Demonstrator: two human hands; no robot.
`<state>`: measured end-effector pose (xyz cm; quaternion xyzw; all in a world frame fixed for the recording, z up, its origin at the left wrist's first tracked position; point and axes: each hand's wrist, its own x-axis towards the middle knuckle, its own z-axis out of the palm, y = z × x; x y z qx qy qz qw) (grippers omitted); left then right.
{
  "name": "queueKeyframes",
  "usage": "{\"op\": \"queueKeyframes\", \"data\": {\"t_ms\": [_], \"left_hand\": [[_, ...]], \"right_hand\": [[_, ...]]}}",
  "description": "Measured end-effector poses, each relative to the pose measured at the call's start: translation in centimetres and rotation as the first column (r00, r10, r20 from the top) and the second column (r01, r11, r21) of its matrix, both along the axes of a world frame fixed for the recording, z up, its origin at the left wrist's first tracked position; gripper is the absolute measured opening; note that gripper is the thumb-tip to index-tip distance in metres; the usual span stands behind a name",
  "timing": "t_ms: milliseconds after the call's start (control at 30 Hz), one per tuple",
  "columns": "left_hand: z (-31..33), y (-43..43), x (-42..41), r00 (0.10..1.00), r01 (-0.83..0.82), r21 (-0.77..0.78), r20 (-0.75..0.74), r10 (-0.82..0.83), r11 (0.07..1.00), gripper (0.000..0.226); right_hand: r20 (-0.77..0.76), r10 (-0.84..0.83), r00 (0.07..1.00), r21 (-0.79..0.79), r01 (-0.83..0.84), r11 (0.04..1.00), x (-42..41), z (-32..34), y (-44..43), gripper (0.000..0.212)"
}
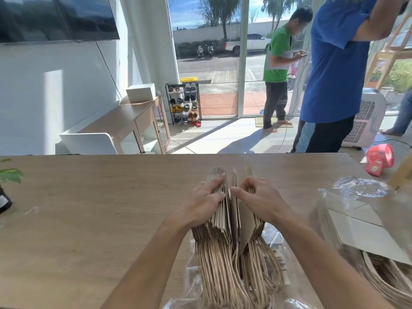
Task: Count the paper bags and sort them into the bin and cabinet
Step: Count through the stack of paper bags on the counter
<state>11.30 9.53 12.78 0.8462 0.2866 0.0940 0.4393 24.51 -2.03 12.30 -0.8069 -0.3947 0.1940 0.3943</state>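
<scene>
Both hands work the same stack of paper bags (223,221), which stands on edge on the wooden table (89,208) with a gap opened down its middle. On the left side of the stack, the left hand (206,202) has its fingers curled over the top edges of the thicker group and holds it aside. On the right side, the right hand (256,200) pinches the thinner group, its fingers hooked over the edges and its thumb pointing into the gap. A few single bags stand loose in the gap between the two groups.

Twine handles (220,277) spill from the near end of the stack onto crumpled clear plastic wrap (189,270). To the right of the stack lies a second bundle of bags (356,228), partly covered in clear plastic. Further right and beyond it sits a red fan (379,159). Far left of the stack, a green leaf (11,175) shows at the table's edge.

Beyond the stack, past the table, stand a person in a blue shirt (334,63) and a person in a green shirt (276,59), with a shoe rack (184,103) and a low wooden cabinet (133,123) to their left.
</scene>
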Motion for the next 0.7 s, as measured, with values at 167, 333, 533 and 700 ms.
{"op": "queueKeyframes", "data": {"t_ms": [167,333,533,700], "left_hand": [[0.00,-0.05,-0.04,1.000,-0.002,0.010,0.010,0.002,1.000,0.051],[-0.23,0.12,-0.04,1.000,-0.013,-0.006,0.015,0.013,1.000,0.051],[-0.18,-0.08,-0.09,1.000,-0.003,0.007,0.021,0.003,1.000,0.051],[-0.33,-0.11,-0.03,0.999,-0.014,-0.006,0.034,0.014,1.000,0.051]], "right_hand": [[-0.011,0.002,1.000,0.031,-0.001,1.000,-0.21,0.05,0.13,0.011],[-0.019,0.040,0.999,0.005,-0.040,0.999,-0.23,0.34,0.00,0.026],[-0.004,0.035,0.999,-0.013,-0.035,0.999,-0.47,0.37,-0.19,0.023],[0.002,0.019,1.000,0.016,-0.019,1.000,-0.37,0.25,-0.16,0.008]]}}
